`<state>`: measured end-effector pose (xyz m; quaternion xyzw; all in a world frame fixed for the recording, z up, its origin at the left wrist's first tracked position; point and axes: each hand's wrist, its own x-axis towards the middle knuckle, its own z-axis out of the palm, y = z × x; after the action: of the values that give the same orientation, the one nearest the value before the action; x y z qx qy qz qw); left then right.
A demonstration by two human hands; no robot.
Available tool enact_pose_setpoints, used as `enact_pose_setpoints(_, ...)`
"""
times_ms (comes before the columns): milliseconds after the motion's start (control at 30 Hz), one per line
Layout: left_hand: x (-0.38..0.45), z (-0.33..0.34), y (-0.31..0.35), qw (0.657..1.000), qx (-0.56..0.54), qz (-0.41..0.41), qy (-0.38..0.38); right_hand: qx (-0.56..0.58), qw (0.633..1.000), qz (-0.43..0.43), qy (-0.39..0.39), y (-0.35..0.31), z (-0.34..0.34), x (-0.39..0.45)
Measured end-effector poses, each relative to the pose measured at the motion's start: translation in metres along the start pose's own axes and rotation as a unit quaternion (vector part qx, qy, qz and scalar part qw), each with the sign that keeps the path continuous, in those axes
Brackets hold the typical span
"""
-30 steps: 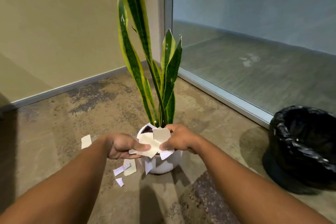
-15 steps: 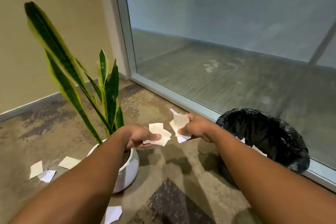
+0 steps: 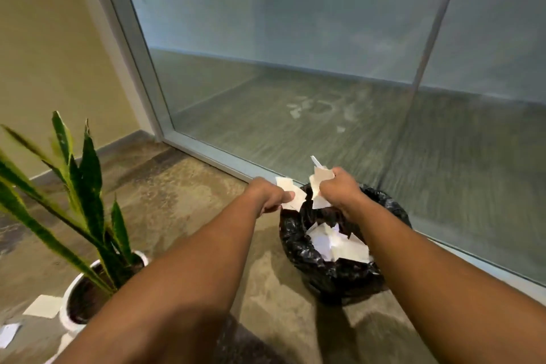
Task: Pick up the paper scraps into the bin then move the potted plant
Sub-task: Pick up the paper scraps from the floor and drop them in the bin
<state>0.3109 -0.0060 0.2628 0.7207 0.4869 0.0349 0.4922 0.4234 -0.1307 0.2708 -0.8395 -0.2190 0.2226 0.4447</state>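
Observation:
My left hand [image 3: 267,193] pinches white paper scraps [image 3: 292,195] at the bin's left rim. My right hand [image 3: 339,186] grips more paper scraps [image 3: 320,179] above the bin's far edge. The bin [image 3: 298,245], lined with a black bag, stands on the floor by the glass wall, with several white scraps [image 3: 339,242] inside. The potted plant [image 3: 85,174], long green leaves in a white pot [image 3: 66,316], is at the lower left. Loose scraps lie on the floor [image 3: 44,306] left of the pot.
A glass wall [image 3: 325,68] with a metal frame runs behind the bin. A beige wall [image 3: 44,53] meets it in the corner at the left. The floor [image 3: 183,201] between pot and bin is mottled concrete.
Both hands have carried the scraps to the right, from in front of the plant to over the bin. The view has swung right, so the plant now sits at the left edge.

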Motion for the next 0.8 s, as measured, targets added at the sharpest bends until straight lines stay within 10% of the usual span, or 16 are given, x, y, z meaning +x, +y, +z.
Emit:
enact_pose_setpoints(433, -0.001, 0.032, -0.009, 0.996, -0.067, 0.058, 0.024, -0.038, 0.999, 0.0, -0.01, 0.03, 0.004, 0.007)
enact_pose_setpoints(800, -0.021, -0.06, -0.11, 0.999, 0.03, 0.035, -0.006, -0.052, 0.945, -0.067, -0.316, -0.024, 0.106, -0.05)
